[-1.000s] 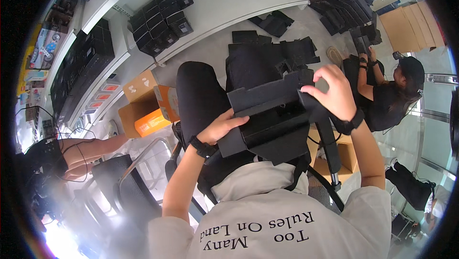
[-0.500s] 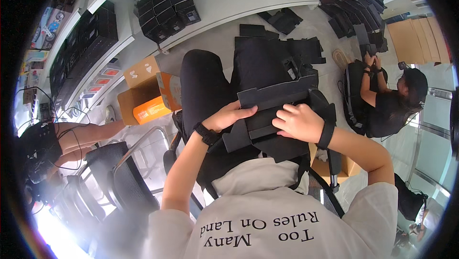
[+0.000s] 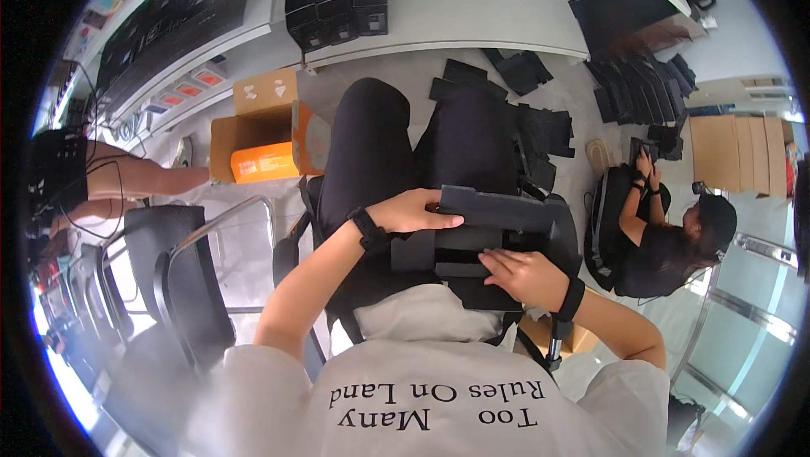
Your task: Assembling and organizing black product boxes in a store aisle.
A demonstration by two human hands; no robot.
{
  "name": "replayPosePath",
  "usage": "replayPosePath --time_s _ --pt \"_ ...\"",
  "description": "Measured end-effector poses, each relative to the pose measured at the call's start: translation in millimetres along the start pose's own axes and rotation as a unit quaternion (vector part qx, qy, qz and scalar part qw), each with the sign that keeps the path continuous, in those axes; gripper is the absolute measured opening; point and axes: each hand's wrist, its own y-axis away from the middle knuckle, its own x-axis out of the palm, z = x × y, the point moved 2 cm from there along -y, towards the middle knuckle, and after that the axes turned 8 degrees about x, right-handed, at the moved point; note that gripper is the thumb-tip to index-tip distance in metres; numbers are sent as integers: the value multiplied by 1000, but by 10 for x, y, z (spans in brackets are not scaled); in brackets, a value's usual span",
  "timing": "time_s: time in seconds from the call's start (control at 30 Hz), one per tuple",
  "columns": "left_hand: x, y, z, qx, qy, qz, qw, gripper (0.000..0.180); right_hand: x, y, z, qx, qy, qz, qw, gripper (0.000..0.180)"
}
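Observation:
Across my lap lies a partly folded black cardboard box (image 3: 472, 239) with its flaps spread out. My left hand (image 3: 413, 210) pinches the box's far left edge, the thumb on the near face of the raised long flap (image 3: 498, 208) and the other fingers mostly hidden behind it. My right hand (image 3: 531, 278) rests over the near right part of the box, fingers stretched out and touching a narrow inner panel (image 3: 460, 267). What lies under its palm is hidden.
Flat black cardboard pieces (image 3: 548, 132) lie on the floor beyond my knees. An open carton (image 3: 221, 140) with an orange package stands at left, near a mesh chair (image 3: 177, 271). Black boxes (image 3: 337, 5) fill a shelf. A co-worker (image 3: 666, 237) sits at right, handling black cardboard.
My right hand's fingers have straightened from a curled grip and lie flatter on the box. The long far flap tilts differently. The whole view has shifted.

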Motion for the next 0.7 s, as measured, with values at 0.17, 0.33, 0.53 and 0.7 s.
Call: replayPosePath --time_s 0.17,0.33,0.53,0.7 --pt "61 -22 17 46 -8 -25 999 66 99 -50 -18 32 33 -27 999 36" --pt "18 -57 168 28 83 -40 995 75 -196 12 -42 209 -20 -69 975 33" --pt "71 -80 24 -17 35 -43 998 80 -346 253 -244 244 -59 -47 967 28" --pt "159 -121 18 41 -3 -61 997 66 -181 237 -413 270 9 15 963 28"
